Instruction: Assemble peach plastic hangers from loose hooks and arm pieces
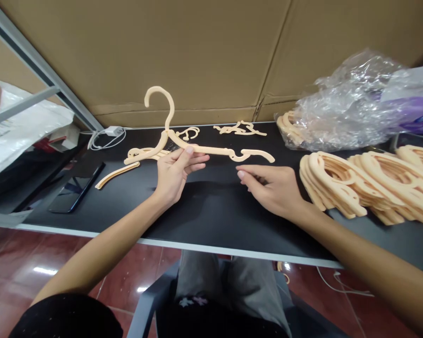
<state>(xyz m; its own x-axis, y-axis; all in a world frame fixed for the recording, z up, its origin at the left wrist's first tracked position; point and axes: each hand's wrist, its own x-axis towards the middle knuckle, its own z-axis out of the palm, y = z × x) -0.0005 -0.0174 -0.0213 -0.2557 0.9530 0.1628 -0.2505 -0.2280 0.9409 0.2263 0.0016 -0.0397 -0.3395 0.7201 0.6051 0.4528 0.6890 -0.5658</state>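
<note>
My left hand [178, 176] grips the arm of a peach plastic clothes hanger [211, 150], whose hook [159, 98] rises toward the cardboard. Just below the hanger's right arm, my right hand [271, 188] hovers with its fingers loosely apart, holding nothing. Left of my left hand, a loose curved peach strip [117, 174] lies on the black table top [211, 211]. More peach pieces [239, 129] lie near the back edge. To the right of my right hand stand stacked peach hanger blanks [338, 185].
A clear plastic bag [345, 105] covers more peach pieces at the back right. A black smartphone [75, 188] and a white charger with cable [107, 136] lie at the left. Cardboard [162, 47] stands behind the table, and a white package [24, 124] sits beyond a metal frame.
</note>
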